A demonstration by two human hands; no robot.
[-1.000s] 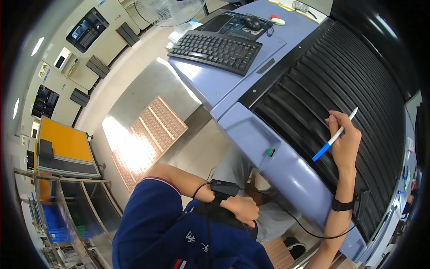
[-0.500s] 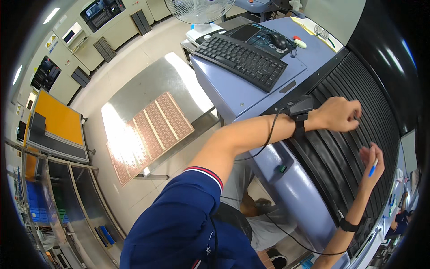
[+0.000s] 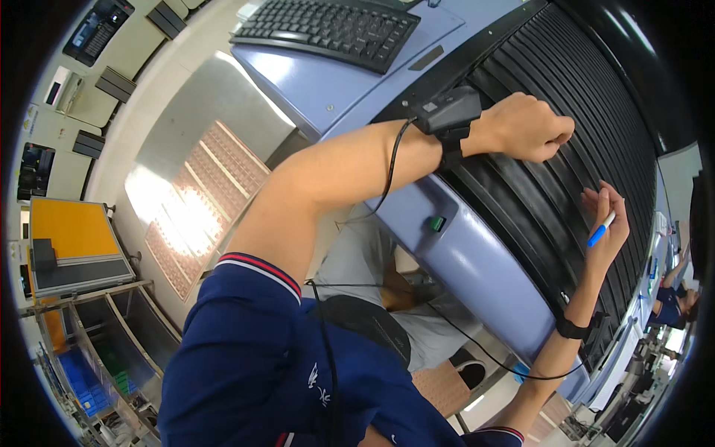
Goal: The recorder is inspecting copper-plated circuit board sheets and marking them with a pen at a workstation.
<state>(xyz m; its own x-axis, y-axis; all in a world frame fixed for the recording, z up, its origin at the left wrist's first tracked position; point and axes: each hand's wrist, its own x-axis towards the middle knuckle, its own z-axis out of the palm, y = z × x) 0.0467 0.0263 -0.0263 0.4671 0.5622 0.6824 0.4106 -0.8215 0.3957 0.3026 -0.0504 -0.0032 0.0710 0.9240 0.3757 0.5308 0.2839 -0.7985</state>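
My left hand [image 3: 530, 128] is curled into a fist just above the black ribbed cover [image 3: 514, 190] of the blue-grey machine. Its fingertips are turned away, and whatever they may hold is hidden. A black box-shaped device [image 3: 449, 112] with a cable is strapped to that wrist. Farther right, over the same cover, my right hand [image 3: 612, 223] has its fingers bent. A white pen [image 3: 602, 229] with a blue end lies across this hand, gripped near the thumb. A black band [image 3: 572, 328] circles the right wrist.
A black keyboard [image 3: 328, 33] rests on the machine's flat top at the upper left. On a steel table [image 3: 175, 119] to the left lie copper-coloured patterned panels [image 3: 223, 167]. A wire rack [image 3: 141, 320] and an orange-topped cart [image 3: 74, 231] stand beyond. A co-worker [image 3: 670, 298] shows at the far right.
The view has shifted, so the keyboard and table sit higher and farther left. My left hand's fingers have closed into a tighter fist. The pen stays in my right hand.
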